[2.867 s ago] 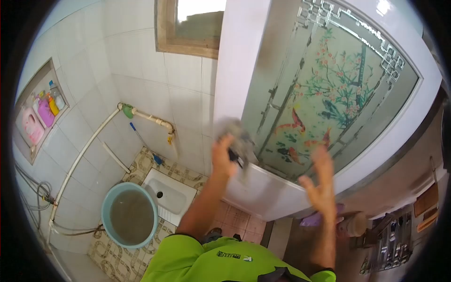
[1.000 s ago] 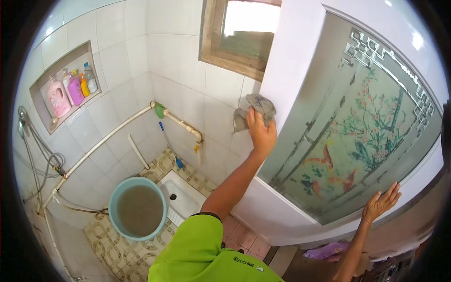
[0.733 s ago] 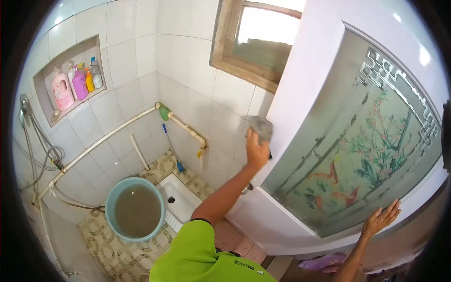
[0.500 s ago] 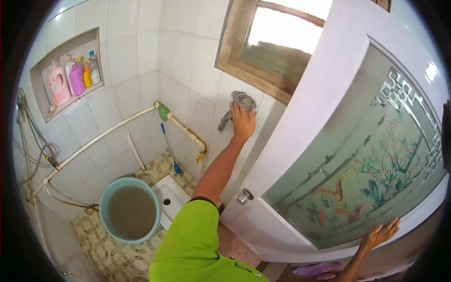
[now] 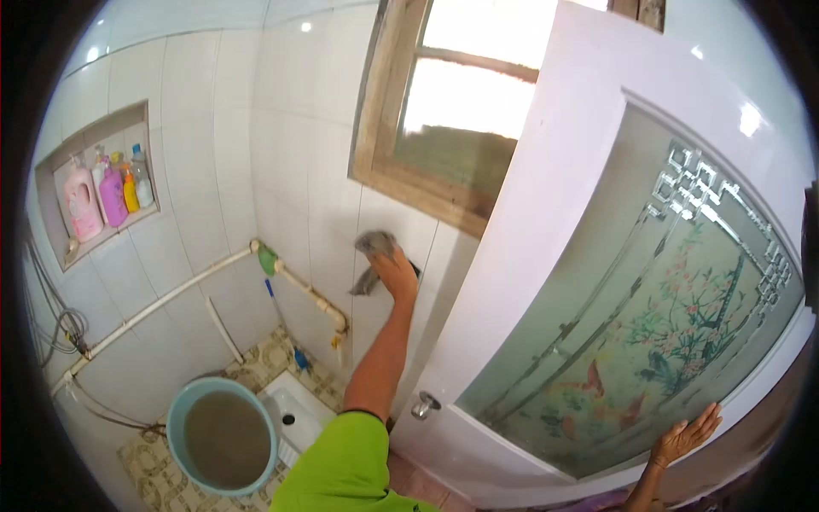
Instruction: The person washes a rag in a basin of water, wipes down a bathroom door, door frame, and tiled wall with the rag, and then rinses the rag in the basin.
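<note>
Your left grip [image 5: 395, 271] is clenched around a bunched grey cloth [image 5: 375, 245] up at the white tiled wall [image 5: 286, 119], just below the wooden window frame [image 5: 414, 193], one loose end of it trailing down; whether it lies flat against the tiles is hard to tell from here. Your right grip [image 5: 680, 438] is released, fingers stretched along the edge of the white door [image 5: 493, 290] with the painted glass panel [image 5: 589, 316]. On the floor [image 5: 147, 465], a blue basin [image 5: 176, 427] of murky water [image 5: 226, 439] stands beside the squat toilet [image 5: 304, 416]

Patterned tile floor [image 5: 152, 468] bears light-blue tub [image 5: 176, 432]; wall niche [image 5: 49, 209], bottles [image 5: 112, 200].
</note>
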Demonstrator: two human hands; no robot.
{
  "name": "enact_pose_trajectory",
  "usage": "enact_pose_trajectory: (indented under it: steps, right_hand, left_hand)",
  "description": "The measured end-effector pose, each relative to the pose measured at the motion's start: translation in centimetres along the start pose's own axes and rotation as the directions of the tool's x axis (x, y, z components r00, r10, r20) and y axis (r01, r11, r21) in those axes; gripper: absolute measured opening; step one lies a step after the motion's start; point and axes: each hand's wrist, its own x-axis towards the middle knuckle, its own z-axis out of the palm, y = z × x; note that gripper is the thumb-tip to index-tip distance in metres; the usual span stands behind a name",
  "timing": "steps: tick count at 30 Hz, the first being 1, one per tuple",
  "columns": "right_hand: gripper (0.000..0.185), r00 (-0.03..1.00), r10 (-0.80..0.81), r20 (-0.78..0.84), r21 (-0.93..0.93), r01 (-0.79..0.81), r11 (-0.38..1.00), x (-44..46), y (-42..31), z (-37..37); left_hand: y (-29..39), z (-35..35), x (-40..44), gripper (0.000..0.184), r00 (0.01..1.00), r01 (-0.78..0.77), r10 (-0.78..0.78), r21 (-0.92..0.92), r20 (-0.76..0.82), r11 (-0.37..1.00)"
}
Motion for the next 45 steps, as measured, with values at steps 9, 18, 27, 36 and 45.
enact_pose_trajectory:
  steps: [9, 18, 27, 36, 45]
  right_hand:
    - [0.056, 0.999, 0.006, 0.049, -0.062, -0.003, 0.998, -0.7, 1.3, 0.0]
    - [0.054, 0.989, 0.084, 0.124, 0.055, -0.091, 0.994, -0.3, 0.0, -1.8]
    - [0.055, 0.985, 0.09, 0.145, 0.117, -0.107, 0.987, -0.7, 0.5, -1.5]
    - [0.059, 0.975, 0.138, 0.177, 0.184, -0.171, 0.968, -0.9, 0.5, -1.5]
    - [0.065, 0.969, 0.119, 0.215, 0.212, -0.165, 0.963, -0.6, 0.6, -2.2]
  left_hand:
    - [12.1, -6.2, -5.3, 0.026, 0.897, 0.345, -0.193, -0.358, 0.397, 0.868]
    - [29.8, -2.5, -3.7, 0.044, 0.561, -0.686, 0.767, -0.343, 0.313, 0.642]
    - [48.6, 6.7, 5.6, 0.037, 0.551, -0.801, 0.834, -0.277, 0.003, 0.53]
    - [54.7, 7.4, -5.4, 0.046, 0.482, -0.825, 0.875, -0.36, -0.044, 0.436]
    - [57.2, 4.6, -19.7, 0.033, 0.237, -0.818, 0.967, -0.519, 0.093, 0.25]
